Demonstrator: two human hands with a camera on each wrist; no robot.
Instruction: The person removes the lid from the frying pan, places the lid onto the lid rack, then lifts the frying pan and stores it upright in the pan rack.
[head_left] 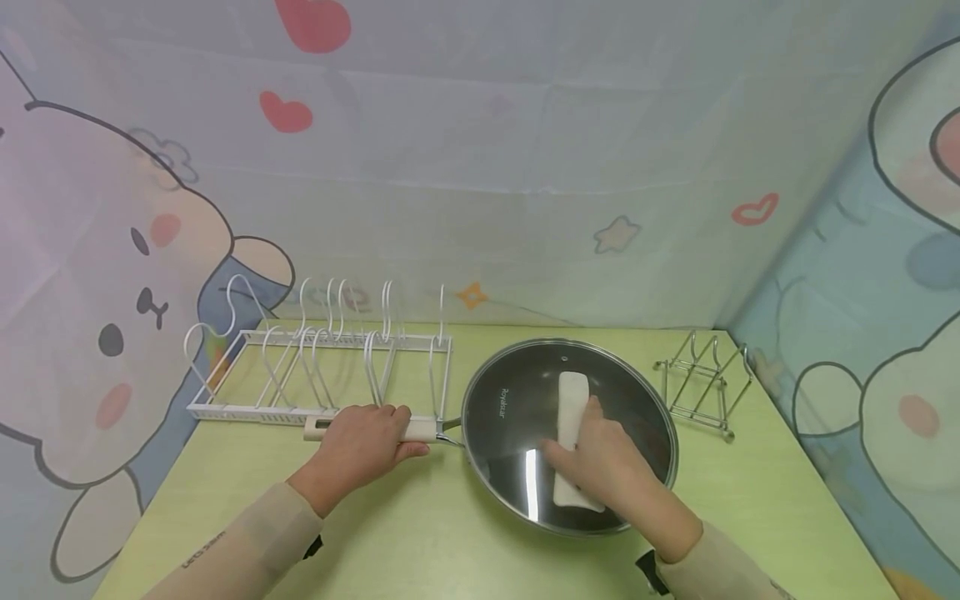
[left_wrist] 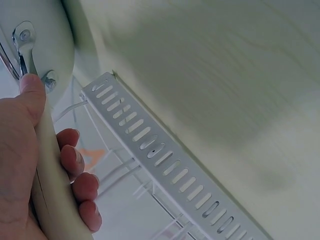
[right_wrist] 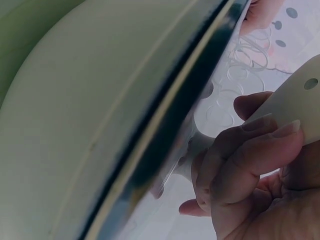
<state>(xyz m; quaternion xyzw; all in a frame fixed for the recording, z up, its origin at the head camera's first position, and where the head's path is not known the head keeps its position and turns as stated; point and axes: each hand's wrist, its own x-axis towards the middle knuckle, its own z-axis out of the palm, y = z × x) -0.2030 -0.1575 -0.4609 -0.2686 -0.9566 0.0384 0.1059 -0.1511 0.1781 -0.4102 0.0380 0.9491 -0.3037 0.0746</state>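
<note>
A pan with a glass lid point(head_left: 495, 475) stands right of centre in the head view, its pale handle point(head_left: 422, 430) pointing left. My left hand point(head_left: 367, 442) grips that handle; in the left wrist view the left hand point(left_wrist: 20, 160) has its fingers curled round the handle point(left_wrist: 52, 170). On the lid is a long white lid handle point(head_left: 573, 400), which my right hand point(head_left: 603, 458) grips. The right wrist view shows the right hand point(right_wrist: 250, 175) curled round the lid handle point(right_wrist: 295, 107), beside the pan's pale outer side point(right_wrist: 75, 110).
A white wire rack point(head_left: 281, 412) with upright loops stands behind my left hand; its slotted edge point(left_wrist: 150, 145) shows in the left wrist view. A small metal rack point(head_left: 701, 412) stands right of the pan on the green table point(head_left: 405, 533). Printed cloth point(head_left: 525, 167) hangs behind.
</note>
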